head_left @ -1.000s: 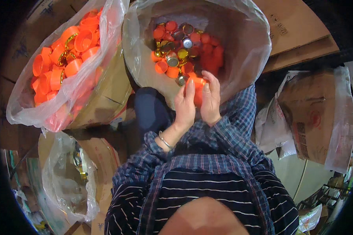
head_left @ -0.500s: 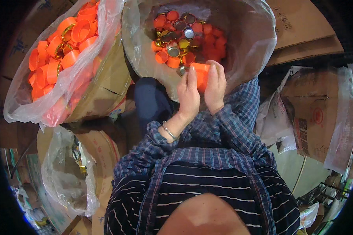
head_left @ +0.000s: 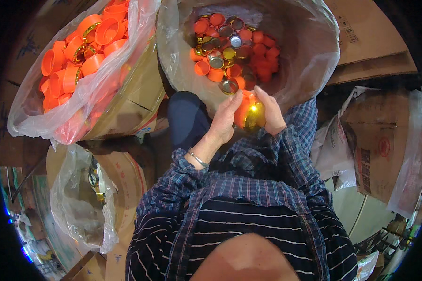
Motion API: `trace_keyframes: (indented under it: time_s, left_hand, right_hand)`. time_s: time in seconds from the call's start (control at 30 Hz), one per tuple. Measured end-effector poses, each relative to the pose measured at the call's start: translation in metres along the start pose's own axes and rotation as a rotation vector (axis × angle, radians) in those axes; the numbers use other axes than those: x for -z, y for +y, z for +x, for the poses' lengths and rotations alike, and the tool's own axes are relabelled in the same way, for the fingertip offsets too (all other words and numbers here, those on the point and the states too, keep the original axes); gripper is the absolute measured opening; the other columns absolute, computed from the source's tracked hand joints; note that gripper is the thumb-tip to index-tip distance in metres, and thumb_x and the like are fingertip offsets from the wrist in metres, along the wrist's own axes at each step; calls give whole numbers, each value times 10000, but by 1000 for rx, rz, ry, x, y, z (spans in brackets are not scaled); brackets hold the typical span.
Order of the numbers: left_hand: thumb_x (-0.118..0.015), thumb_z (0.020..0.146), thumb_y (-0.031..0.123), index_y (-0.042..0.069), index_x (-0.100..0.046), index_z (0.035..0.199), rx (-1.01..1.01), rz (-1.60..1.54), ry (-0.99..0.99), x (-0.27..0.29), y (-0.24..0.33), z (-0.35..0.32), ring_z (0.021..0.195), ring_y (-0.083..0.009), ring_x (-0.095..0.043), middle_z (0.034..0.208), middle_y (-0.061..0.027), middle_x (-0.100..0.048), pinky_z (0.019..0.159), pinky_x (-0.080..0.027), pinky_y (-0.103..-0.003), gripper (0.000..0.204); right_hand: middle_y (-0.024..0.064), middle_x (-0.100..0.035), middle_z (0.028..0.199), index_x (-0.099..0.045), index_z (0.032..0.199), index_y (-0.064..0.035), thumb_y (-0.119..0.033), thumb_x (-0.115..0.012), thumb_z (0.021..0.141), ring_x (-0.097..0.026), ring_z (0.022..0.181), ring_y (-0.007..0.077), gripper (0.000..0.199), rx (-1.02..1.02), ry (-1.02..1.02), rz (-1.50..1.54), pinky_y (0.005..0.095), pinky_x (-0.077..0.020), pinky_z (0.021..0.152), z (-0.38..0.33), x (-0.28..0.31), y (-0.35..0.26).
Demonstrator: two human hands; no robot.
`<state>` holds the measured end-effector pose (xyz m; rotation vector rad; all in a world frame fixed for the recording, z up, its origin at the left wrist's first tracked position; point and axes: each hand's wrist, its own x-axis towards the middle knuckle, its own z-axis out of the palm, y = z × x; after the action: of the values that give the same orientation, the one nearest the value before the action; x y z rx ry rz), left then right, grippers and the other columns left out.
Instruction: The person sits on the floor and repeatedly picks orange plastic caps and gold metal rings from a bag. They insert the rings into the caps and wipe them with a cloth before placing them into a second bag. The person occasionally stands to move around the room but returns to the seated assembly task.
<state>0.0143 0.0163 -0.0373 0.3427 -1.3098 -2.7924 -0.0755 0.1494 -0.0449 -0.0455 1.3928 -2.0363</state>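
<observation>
Between my two hands is an orange cap with a shiny gold face, tilted so the gold side shows. My left hand closes on its left side, and my right hand closes on its right, thumbs near the top. Just beyond my hands opens a clear-plastic-lined container. At its bottom lie several orange caps mixed with gold and silver metal-looking caps. One silver-rimmed cap lies closest to my left fingers.
At the far left, a plastic-lined box is heaped with orange caps, some gold-ringed. Nearer on the left stands a smaller lined carton with a few gold and pale pieces inside. Cardboard boxes stand to the right.
The held cap has turned from its orange side to show its gold face, and my hands have come slightly closer to me. The view has shifted a little.
</observation>
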Motion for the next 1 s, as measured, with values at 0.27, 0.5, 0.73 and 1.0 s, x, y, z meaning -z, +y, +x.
trace_keyframes:
  time_s: [0.27, 0.5, 0.73, 1.0]
  left_hand:
    - [-854, 717, 211, 20, -427, 1268, -307, 744, -12, -17, 17, -15, 1108, -210, -589, 1190, -134, -572, 960, -495, -354, 722]
    - [-855, 700, 210, 16, -440, 1236, -425, 838, 47, -30, 18, -18, 1067, -220, -606, 1173, -151, -582, 927, -508, -356, 705]
    - [-791, 846, 286, 2, -461, 1233, -472, 659, 172, -19, 0, -11, 1039, -220, -611, 1154, -139, -597, 930, -493, -345, 582]
    - [-512, 1050, 329, 0, -624, 1143, -287, 328, 326, -10, -22, 8, 958, -102, -544, 1030, -47, -642, 840, -462, -274, 360]
  right_hand:
    - [74, -680, 958, -666, 1083, 72, -385, -430, 1062, -620, 858, 128, 515, 326, 31, -252, 258, -493, 814, -20, -15, -24]
    - [103, -686, 976, -693, 1013, 74, -465, -459, 1032, -630, 870, 150, 588, 257, 130, -94, 271, -493, 834, -10, -17, -19]
    - [54, -656, 1079, -648, 1156, -1, -536, -404, 1035, -579, 1010, 135, 601, 258, 232, 37, 271, -444, 892, -5, -17, -11]
    - [145, -603, 1187, -571, 1229, 10, -187, -580, 991, -568, 1108, 226, 308, 658, 372, -513, 343, -446, 978, -14, -44, 28]
